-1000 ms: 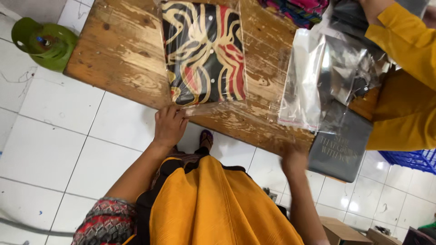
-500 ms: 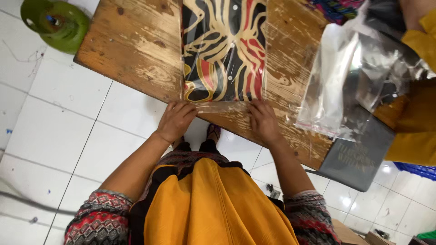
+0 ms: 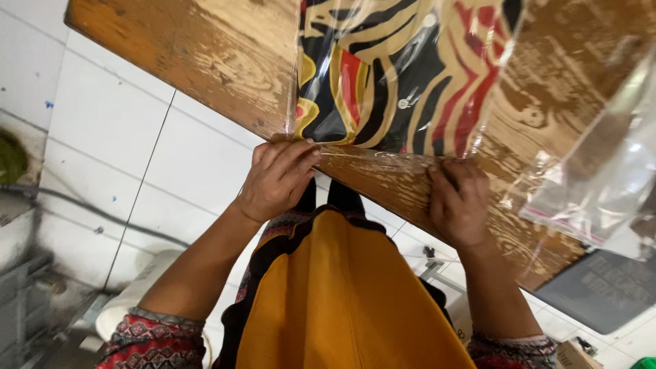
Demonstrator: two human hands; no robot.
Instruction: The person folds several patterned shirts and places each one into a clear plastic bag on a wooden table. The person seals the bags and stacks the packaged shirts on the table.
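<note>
At the wooden table (image 3: 205, 61) edge, both hands (image 3: 277, 179) pinch the bagged garment (image 3: 403, 68).

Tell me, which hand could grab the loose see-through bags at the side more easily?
Probably the right hand. It presses the bagged patterned cloth at the wooden table edge, right beside the loose clear bags. The left hand pinches the far corner, farther away.
</note>
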